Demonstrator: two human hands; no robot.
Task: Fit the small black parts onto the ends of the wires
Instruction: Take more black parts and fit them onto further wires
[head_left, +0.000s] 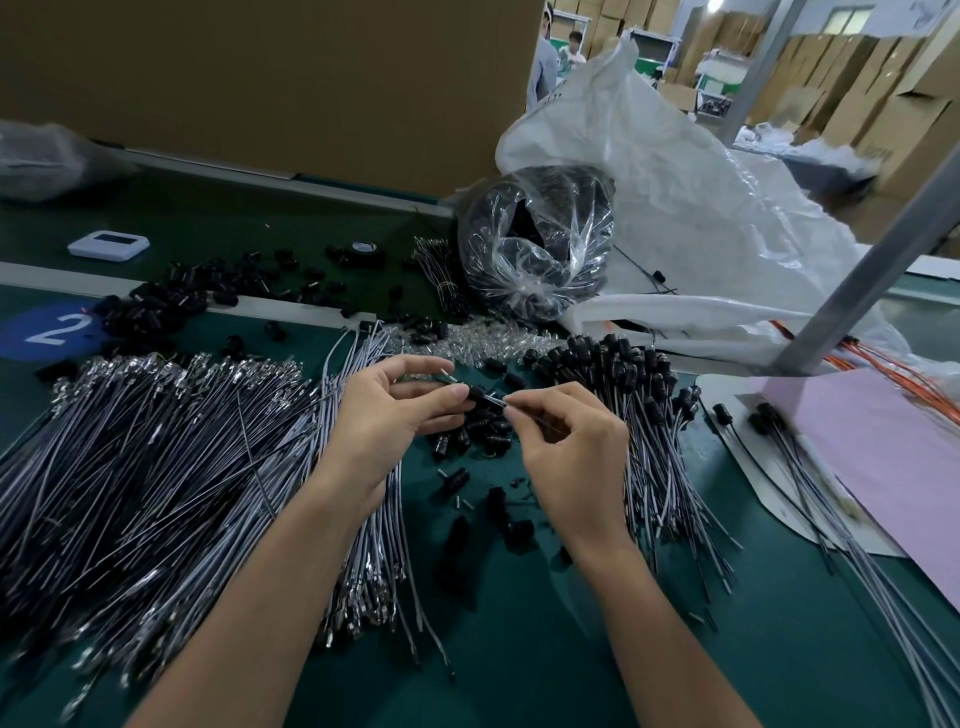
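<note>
While the left hand (395, 415) pinches one small black part (479, 396) between thumb and fingers, the right hand (566, 462) holds a thin wire (543, 425) in a tight pinch, with its end at the part. I cannot tell if the end is already inside. Both hands are just above the green surface (519, 660). To the right lies a heap of fitted wires (623, 379) with black parts on their ends, but the heap of bare wires (156, 467) on the left is much bigger, so I judge that most of the work remains. Loose black parts (483, 434) wait under the hands. The hands work in a narrow gap between the two heaps. A slanted metal post (857, 291) and a pink sheet (883, 467) close the right side, and open surface is only toward the person.
</note>
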